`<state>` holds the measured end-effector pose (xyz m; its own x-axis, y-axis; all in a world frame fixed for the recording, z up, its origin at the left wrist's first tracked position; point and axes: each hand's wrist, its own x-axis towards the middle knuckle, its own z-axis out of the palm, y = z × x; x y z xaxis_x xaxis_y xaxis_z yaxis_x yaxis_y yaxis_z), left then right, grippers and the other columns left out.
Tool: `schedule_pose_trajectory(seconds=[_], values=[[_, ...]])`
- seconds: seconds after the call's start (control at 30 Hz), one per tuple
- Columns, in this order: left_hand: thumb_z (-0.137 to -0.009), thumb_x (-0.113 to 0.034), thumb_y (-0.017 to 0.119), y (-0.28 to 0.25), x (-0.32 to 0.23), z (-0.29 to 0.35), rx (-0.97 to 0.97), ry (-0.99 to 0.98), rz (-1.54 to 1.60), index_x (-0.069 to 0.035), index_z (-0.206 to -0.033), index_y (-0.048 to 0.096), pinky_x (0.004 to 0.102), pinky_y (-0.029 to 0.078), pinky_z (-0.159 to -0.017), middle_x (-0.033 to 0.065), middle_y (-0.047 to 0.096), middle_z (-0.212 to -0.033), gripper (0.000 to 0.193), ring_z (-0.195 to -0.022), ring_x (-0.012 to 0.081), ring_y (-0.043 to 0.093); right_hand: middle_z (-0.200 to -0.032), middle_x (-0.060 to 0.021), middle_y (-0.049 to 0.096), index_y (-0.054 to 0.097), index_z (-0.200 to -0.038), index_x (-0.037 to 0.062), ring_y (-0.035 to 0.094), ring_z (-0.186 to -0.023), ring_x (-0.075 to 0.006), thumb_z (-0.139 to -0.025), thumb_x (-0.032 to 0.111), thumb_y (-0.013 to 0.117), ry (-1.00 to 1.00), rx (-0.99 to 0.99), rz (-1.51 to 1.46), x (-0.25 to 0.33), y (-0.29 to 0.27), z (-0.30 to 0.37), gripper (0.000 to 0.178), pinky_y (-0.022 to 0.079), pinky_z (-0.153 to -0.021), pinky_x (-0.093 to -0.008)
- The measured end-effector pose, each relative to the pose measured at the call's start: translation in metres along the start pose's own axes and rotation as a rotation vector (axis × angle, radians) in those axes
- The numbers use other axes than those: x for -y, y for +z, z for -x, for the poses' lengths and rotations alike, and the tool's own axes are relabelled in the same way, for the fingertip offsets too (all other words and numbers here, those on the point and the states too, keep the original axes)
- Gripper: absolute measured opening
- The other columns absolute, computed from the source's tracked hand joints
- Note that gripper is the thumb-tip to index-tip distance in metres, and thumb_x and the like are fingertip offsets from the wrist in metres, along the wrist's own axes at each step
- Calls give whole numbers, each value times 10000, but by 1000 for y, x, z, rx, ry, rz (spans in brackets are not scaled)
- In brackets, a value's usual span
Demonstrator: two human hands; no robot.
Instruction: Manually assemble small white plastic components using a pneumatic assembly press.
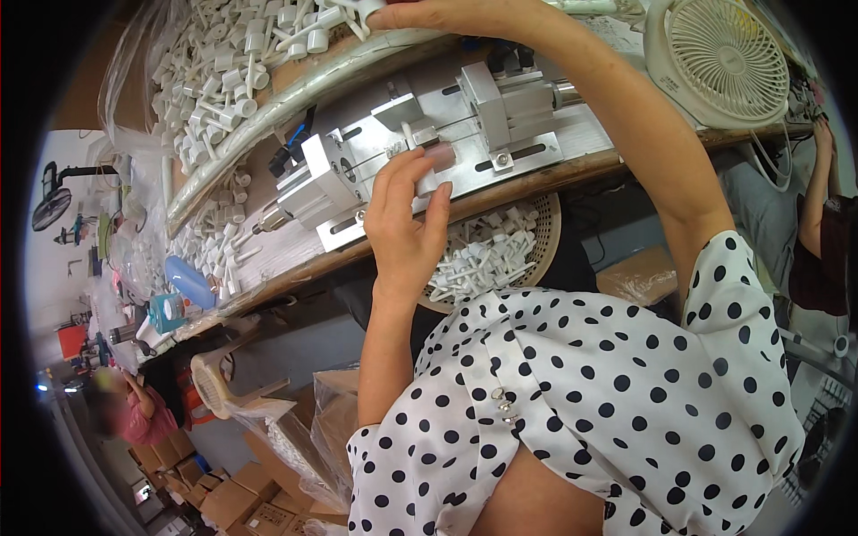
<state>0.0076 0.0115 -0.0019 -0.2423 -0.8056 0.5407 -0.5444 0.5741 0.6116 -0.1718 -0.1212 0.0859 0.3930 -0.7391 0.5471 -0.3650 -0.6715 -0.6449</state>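
White plastic parts [228, 80] with stems and caps lie heaped at the far left behind a plastic-wrapped rim [295, 87]. A round beige basket [553, 228], just below the near edge of the bench [572, 183], is filled with more of them. The right hand [411, 13] reaches to the heap, beside 1 white cap [367, 8]; the view cuts the hand off, so I cannot tell whether it pinches it. The left hand [404, 223] is spread, thumb apart from curved fingers, at the middle of a metal machine [326, 183]; 1 small white part [407, 134] stands there just beyond the fingertips. At the far right, a white fan [715, 98] bears a small hub label. Cardboard boxes [229, 502] at the near left carry dark print, too small to read.
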Motion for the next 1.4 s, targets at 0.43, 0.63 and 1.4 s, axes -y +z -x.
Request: schedule_pose_trajectory(seconds=[0.43,0.63,1.4], values=[[-713,-49,670,8,1,0,-30,-34,-129,-36,-1032,596,308,444,-796,125,576,-1138,328,-961,237,553,-832,-58,591,565,-971,28,562,-753,-115,-766,176,646,129,-28,-185,23,-22,48,266,452,-652,-242],[-718,-37,651,4,-4,-2,26,13,-219,-12,-1073,543,345,444,-798,146,551,-1158,372,-972,291,539,-848,-21,584,582,-946,37,544,-754,-67,-770,152,675,251,-71,-267,25,-22,62,230,438,-635,-204],[-763,-266,639,-54,38,-178,-71,-44,-199,-10,-966,623,279,476,-648,89,606,-710,327,-735,186,621,-658,-91,541,513,-642,39,555,-695,-249,-634,128,656,-412,157,372,27,67,95,168,453,-671,-349]])
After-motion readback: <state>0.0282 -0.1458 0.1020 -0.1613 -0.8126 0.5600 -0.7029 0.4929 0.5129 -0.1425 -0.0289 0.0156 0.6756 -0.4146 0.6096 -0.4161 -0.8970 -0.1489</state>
